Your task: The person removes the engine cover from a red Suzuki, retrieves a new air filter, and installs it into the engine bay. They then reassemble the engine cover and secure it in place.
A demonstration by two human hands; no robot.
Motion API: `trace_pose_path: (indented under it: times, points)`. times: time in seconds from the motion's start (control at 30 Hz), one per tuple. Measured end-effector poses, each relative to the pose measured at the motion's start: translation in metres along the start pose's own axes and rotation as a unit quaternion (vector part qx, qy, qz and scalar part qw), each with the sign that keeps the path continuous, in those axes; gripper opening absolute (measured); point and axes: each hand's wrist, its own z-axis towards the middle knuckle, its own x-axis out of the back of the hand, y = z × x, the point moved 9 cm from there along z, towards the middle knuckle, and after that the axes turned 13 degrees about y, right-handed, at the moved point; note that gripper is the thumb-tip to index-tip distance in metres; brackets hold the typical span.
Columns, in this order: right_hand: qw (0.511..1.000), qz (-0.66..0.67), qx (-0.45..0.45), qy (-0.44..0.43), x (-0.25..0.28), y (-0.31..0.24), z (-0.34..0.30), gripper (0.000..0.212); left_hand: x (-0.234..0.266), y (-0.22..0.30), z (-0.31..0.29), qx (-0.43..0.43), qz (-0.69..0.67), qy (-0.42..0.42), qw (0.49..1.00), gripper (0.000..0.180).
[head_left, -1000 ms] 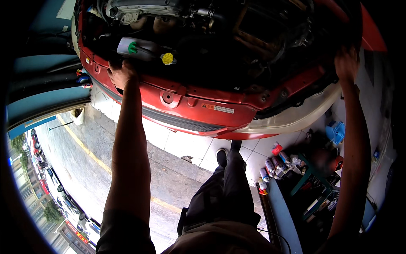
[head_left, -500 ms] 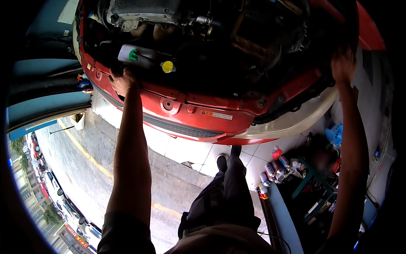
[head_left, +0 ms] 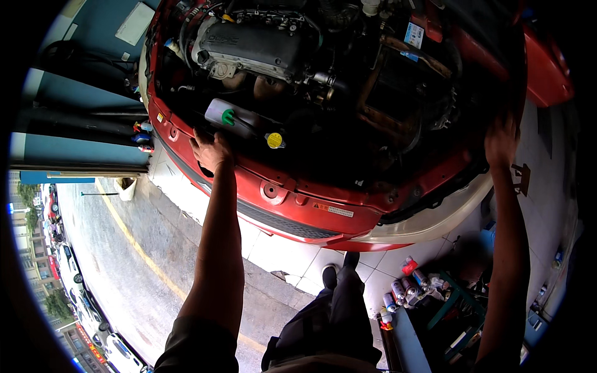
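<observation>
My left hand (head_left: 211, 151) leans on the red front crossmember (head_left: 249, 171) of a car's engine bay, its fingers apart over the upper edge. Behind it sits a whitish plastic reservoir (head_left: 217, 112) with a green cap (head_left: 227, 117), and to its right a yellow radiator cap (head_left: 275, 140). My right hand (head_left: 501, 143) lies on the fender edge at the right side of the bay, fingers stretched forward, partly in shadow. Neither hand holds anything. Farther in is the engine with its dark cover (head_left: 249, 45); to the right is a rusty battery bracket (head_left: 373, 74).
Below the bumper, my feet stand on white floor tiles (head_left: 273, 252). Several spray cans (head_left: 407, 287) stand by a dark green frame (head_left: 448, 301) at lower right. A pale headlamp (head_left: 429, 214) borders the front right corner. Parked cars (head_left: 93, 304) line the street at left.
My view has tilted up and shifted left, so more of the engine bay shows and the car sits lower and farther right. Both hands stay resting on the car's edge.
</observation>
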Motion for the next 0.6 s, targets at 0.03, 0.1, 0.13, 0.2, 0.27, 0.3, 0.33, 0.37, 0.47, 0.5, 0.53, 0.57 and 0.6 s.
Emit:
trace_pose_path:
  times: [0.03,0.1,0.13,0.2,0.27,0.3,0.33,0.37,0.47,0.5,0.53,0.57,0.6]
  points:
    - [1.000,0.013,-0.015,0.015,-0.005,0.006,-0.002,0.051,-0.001,0.002,-0.002,0.002,-0.003,-0.002,1.000,0.073]
    - [0.999,0.027,-0.034,0.027,-0.008,0.012,-0.003,0.050,-0.002,0.002,-0.003,0.005,-0.005,-0.004,1.000,0.073]
    - [0.999,0.029,-0.039,0.024,-0.006,0.011,-0.003,0.050,-0.002,0.001,-0.002,0.002,-0.004,0.001,1.000,0.074]
    - [0.999,0.027,-0.039,0.022,-0.003,0.010,-0.003,0.049,-0.002,0.000,-0.002,0.002,-0.005,0.003,1.000,0.074]
    - [0.999,0.019,-0.030,0.025,-0.003,0.009,-0.005,0.049,-0.002,0.000,-0.003,0.003,-0.006,0.003,1.000,0.074]
    - [0.999,0.020,-0.034,0.031,-0.003,0.010,-0.005,0.049,-0.001,0.001,-0.003,0.004,-0.008,0.003,1.000,0.074]
    - [0.998,0.021,-0.038,0.036,-0.004,0.012,-0.005,0.048,-0.001,0.003,-0.003,0.005,-0.009,0.002,1.000,0.074]
    - [0.998,0.022,-0.042,0.042,-0.004,0.013,-0.005,0.048,-0.001,0.004,-0.004,0.007,-0.010,0.002,1.000,0.074]
    - [0.999,-0.002,0.002,-0.043,0.003,-0.003,0.000,0.047,0.002,-0.001,-0.001,0.010,-0.001,0.006,1.000,0.073]
    - [1.000,0.012,-0.013,-0.014,0.003,0.001,0.000,0.046,0.000,-0.002,-0.001,0.009,-0.002,0.006,1.000,0.073]
    - [0.999,0.026,-0.027,0.015,0.001,0.007,-0.002,0.045,-0.002,0.000,-0.002,0.008,-0.003,0.005,1.000,0.073]
    - [0.997,0.039,-0.041,0.044,-0.001,0.013,-0.005,0.044,-0.004,0.001,-0.003,0.006,-0.004,0.005,1.000,0.073]
    - [0.998,0.039,-0.043,0.038,-0.003,0.012,-0.005,0.044,-0.003,0.001,-0.003,0.004,-0.002,0.005,1.000,0.073]
